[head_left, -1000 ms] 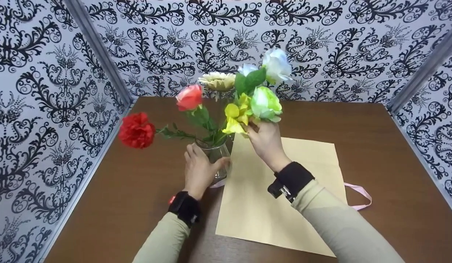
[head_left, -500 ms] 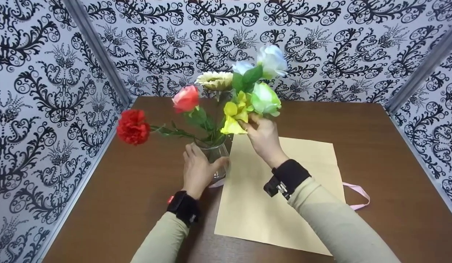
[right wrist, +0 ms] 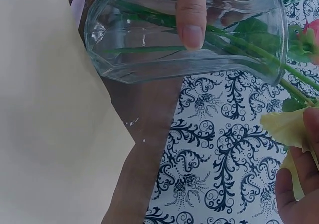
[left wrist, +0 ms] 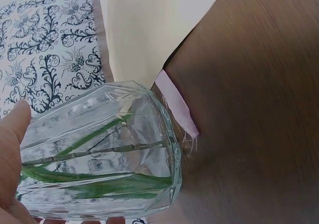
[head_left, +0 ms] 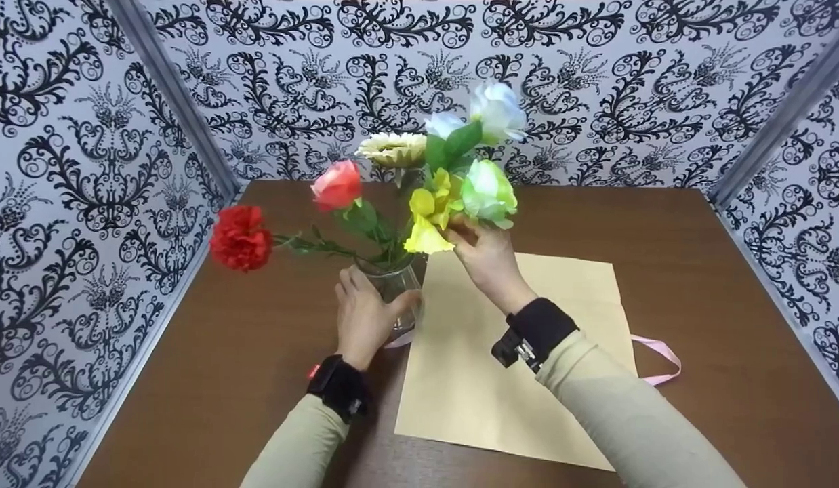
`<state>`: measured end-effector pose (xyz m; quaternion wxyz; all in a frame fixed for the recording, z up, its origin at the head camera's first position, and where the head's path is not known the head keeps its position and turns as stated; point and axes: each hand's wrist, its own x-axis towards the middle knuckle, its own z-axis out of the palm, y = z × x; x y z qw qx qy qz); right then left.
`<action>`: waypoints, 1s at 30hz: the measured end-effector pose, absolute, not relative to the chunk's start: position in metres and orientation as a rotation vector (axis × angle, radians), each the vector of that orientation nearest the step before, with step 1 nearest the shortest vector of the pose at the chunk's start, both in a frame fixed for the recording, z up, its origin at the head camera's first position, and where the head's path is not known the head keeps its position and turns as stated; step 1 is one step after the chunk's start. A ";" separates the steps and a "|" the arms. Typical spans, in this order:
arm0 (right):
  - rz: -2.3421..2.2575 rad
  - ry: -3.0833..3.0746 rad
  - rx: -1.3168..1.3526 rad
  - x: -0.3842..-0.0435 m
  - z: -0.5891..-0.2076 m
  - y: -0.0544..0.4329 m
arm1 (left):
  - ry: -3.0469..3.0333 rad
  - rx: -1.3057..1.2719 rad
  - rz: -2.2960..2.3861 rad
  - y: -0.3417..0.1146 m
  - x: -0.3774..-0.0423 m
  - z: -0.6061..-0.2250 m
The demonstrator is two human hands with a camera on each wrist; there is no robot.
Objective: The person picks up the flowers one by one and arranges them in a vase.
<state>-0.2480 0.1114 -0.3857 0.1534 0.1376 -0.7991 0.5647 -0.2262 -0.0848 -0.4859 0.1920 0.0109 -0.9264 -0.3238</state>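
A clear glass vase (head_left: 399, 288) stands upright on the table, and my left hand (head_left: 365, 315) grips its side, thumb on the right. Green stems show through its wall (left wrist: 99, 154) in the left wrist view. My right hand (head_left: 487, 261) pinches the yellow flower (head_left: 430, 220) just under its petals; its fingertips are partly hidden. Close above that hand is a green-white rose (head_left: 488, 193), with pale blue-white flowers (head_left: 499, 112) higher up. A cream daisy (head_left: 394, 150), a coral rose (head_left: 336, 185) and a red carnation (head_left: 241, 238) lean out of the vase.
A tan paper sheet or bag (head_left: 501, 379) lies flat right of the vase, partly under my right arm. Pink ribbon (head_left: 663, 362) sticks out at its right edge. Patterned walls (head_left: 582, 88) enclose the brown table (head_left: 704, 285) at the back and sides.
The flowers have shifted slightly left in view, the blue-white ones most, along with my right hand. The left hand keeps its grip on the vase. The whole view has drifted a little.
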 end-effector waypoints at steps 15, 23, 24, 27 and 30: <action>1.645 -2.094 0.576 -0.240 -0.397 0.126 | -2.603 0.006 -0.915 -0.086 -0.225 -0.486; 1.438 -2.144 0.662 -0.233 -0.411 0.148 | -2.698 0.002 -1.060 -0.094 -0.223 -0.482; 1.403 -2.150 0.671 -0.232 -0.411 0.150 | -2.702 -0.001 -1.073 -0.095 -0.223 -0.481; 1.352 -2.149 0.699 -0.229 -0.412 0.158 | -2.703 -0.008 -1.092 -0.096 -0.222 -0.479; 1.368 -2.104 0.760 -0.227 -0.412 0.164 | -2.700 -0.005 -1.083 -0.097 -0.220 -0.478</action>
